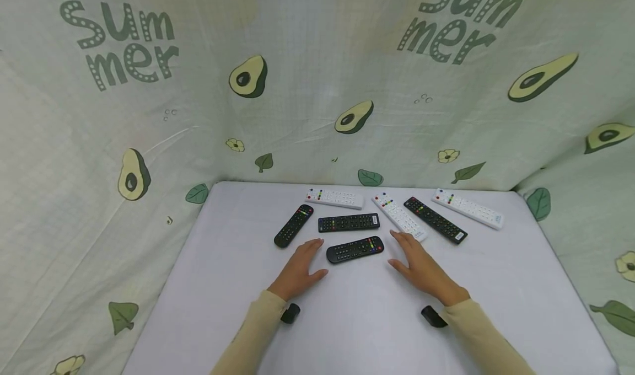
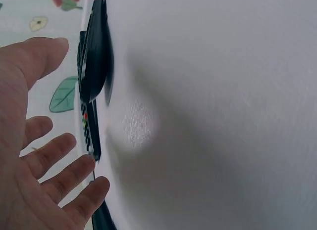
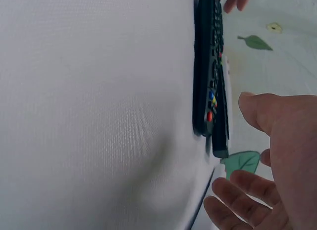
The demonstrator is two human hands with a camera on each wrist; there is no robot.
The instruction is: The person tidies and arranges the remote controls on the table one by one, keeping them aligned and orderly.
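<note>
A black remote control with rounded ends lies on the white table between my two hands. To its left is my left hand, fingers spread and holding nothing. My right hand is on the other side, thumb apart from the fingers, also holding nothing. Its fingertips overlap the lower end of a slanted white remote in the head view. Just behind the near remote lies a straight black remote. Another black remote lies diagonally beyond my left fingertips. In the right wrist view, the near remote shows coloured buttons.
At the table's back edge lies a white remote. Farther right are a long black remote and another white remote. A printed cloth with avocados hangs behind and at the sides.
</note>
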